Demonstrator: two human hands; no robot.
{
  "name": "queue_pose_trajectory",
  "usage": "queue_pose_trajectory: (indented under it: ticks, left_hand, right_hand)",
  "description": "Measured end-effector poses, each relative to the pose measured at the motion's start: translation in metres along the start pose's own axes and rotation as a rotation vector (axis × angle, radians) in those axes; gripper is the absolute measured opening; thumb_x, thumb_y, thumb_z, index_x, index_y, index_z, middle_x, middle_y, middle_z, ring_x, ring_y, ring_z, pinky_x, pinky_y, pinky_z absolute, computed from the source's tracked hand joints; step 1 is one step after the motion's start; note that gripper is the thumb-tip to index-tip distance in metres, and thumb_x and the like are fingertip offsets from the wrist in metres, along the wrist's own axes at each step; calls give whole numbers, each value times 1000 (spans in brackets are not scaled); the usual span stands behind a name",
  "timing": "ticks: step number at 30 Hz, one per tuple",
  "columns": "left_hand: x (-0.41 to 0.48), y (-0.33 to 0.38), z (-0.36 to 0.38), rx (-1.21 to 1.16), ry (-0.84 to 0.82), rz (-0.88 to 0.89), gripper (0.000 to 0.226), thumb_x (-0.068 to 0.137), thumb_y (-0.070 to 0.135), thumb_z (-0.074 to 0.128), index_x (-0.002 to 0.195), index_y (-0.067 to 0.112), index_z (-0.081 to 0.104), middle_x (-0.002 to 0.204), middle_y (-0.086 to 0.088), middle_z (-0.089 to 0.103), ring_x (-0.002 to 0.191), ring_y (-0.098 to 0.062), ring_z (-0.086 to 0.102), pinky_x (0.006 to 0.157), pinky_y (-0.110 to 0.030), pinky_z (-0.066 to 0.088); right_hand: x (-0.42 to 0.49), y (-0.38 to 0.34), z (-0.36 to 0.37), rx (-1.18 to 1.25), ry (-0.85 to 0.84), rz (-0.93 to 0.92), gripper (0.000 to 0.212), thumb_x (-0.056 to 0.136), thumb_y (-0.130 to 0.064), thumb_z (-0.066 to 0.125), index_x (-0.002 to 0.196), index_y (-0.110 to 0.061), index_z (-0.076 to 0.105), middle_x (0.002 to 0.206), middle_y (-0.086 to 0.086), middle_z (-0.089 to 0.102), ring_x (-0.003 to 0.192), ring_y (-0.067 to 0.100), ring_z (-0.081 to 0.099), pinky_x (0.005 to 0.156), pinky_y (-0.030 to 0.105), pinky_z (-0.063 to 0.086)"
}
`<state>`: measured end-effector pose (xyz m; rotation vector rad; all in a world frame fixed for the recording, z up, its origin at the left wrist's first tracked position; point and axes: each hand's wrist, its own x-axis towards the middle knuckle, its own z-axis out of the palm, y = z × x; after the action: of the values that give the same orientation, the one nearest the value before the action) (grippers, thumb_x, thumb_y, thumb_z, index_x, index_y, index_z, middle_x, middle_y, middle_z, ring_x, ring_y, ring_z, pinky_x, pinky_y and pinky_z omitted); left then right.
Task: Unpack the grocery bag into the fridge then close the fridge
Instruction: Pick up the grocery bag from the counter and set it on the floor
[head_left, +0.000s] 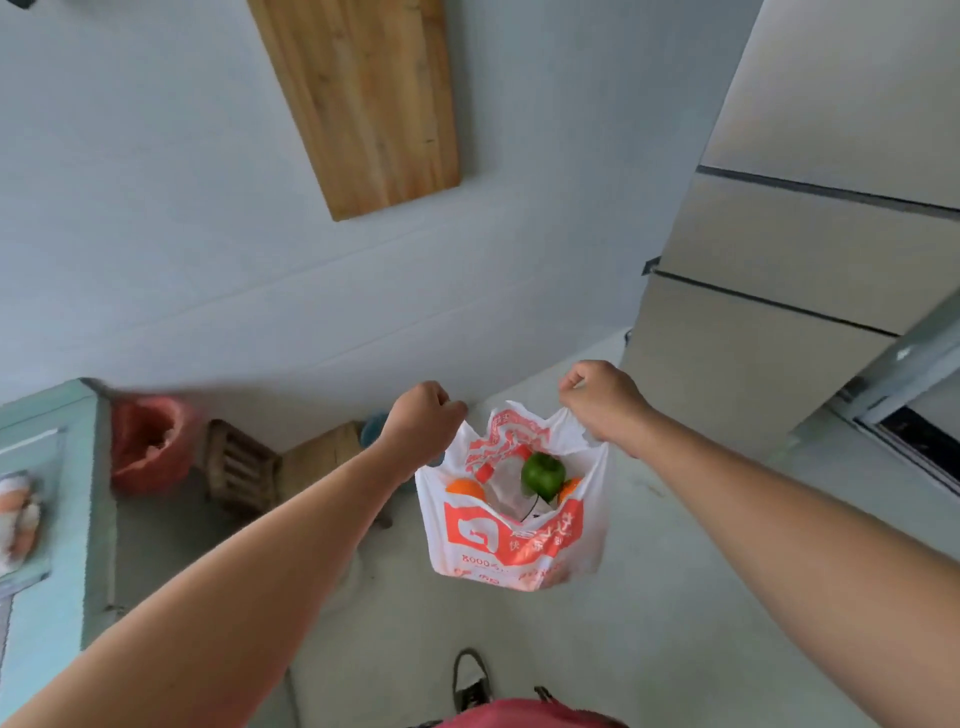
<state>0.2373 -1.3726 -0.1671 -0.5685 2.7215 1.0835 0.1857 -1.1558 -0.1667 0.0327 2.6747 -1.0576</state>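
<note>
A white plastic grocery bag (514, 540) with orange-red print hangs in the air above the floor. My left hand (423, 415) grips its left handle and my right hand (602, 400) grips its right handle, pulling the mouth apart. Inside I see a green pepper (543, 474), an orange fruit (464, 488) at the left, another orange one (570, 488) at the right and a clear bottle with a red cap (484, 473). The fridge (779, 291), beige-grey with three door sections, stands at the right with all doors shut.
A red-lined bin (150, 447), a dark wooden crate (239, 473) and a wooden block (322, 457) sit on the floor by the wall at the left. A pale green counter (47, 519) runs along the far left. My shoe (470, 680) is below the bag.
</note>
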Motion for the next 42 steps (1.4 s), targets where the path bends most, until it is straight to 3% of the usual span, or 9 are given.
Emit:
queue_pose_trajectory:
  ticks: [5, 10, 18, 24, 29, 32, 35, 38, 42]
  left_hand:
    - [61, 19, 20, 45, -91, 63, 16, 90, 20, 51, 87, 6, 59, 77, -8, 58, 62, -17, 52, 51, -24, 40]
    - [122, 41, 44, 75, -153, 79, 16, 90, 18, 51, 91, 5, 60, 73, -5, 58, 61, -16, 51, 51, -24, 38]
    - [223, 69, 95, 105, -167, -7, 13, 90, 13, 51, 90, 4, 60, 75, -6, 56, 65, -19, 51, 54, -27, 39]
    - [280, 81, 118, 139, -172, -140, 19, 88, 11, 49, 91, -2, 61, 82, -16, 64, 69, -26, 55, 61, -31, 43]
    - [324, 83, 123, 130, -137, -213, 19, 87, 10, 47, 88, -2, 60, 72, -11, 63, 69, -27, 55, 59, -31, 41]
    - [351, 85, 123, 127, -142, -230, 15, 86, 9, 45, 83, 0, 58, 75, -19, 60, 67, -28, 50, 60, -32, 39]
    - [381, 83, 125, 78, -170, -255, 10, 86, 9, 43, 78, 6, 50, 75, -15, 53, 65, -25, 50, 58, -33, 39]
    - [417, 74, 130, 24, -180, -278, 17, 87, 15, 42, 82, 1, 51, 82, -16, 64, 71, -31, 65, 61, -36, 47]
    - [465, 59, 142, 0, -183, -305, 16, 90, 21, 40, 91, 10, 52, 90, -12, 62, 82, -32, 68, 71, -44, 54]
  right_hand:
    - [34, 22, -13, 21, 57, 107, 20, 87, -17, 49, 97, -15, 67, 97, 4, 67, 92, 29, 64, 81, 40, 58]
    - [82, 43, -28, 75, 92, 157, 18, 88, -21, 50, 94, -19, 67, 101, 0, 68, 91, 28, 66, 86, 45, 58]
    - [193, 82, -39, 187, -7, 222, 16, 92, -18, 50, 100, -19, 64, 88, -10, 60, 89, 22, 63, 90, 42, 57]
    - [277, 91, -45, 136, -195, 257, 18, 93, -17, 51, 107, -17, 62, 105, 2, 64, 101, 27, 64, 92, 41, 56]
    - [336, 89, -38, 114, -264, 251, 15, 91, -17, 53, 103, -16, 62, 100, 6, 66, 87, 26, 62, 79, 35, 54]
    - [370, 83, -34, 61, -304, 255, 19, 92, -15, 52, 104, -7, 64, 96, 14, 66, 82, 25, 60, 76, 34, 52]
    - [403, 77, -29, -5, -335, 257, 20, 90, -15, 51, 87, 2, 60, 81, 18, 56, 71, 25, 52, 66, 32, 46]
    - [433, 70, -22, -114, -349, 240, 19, 92, -17, 52, 74, -9, 50, 70, 11, 48, 65, 24, 44, 56, 29, 35]
    - [478, 70, -3, -261, -356, 221, 25, 88, -11, 50, 65, -12, 42, 60, 6, 42, 55, 19, 38, 47, 27, 27]
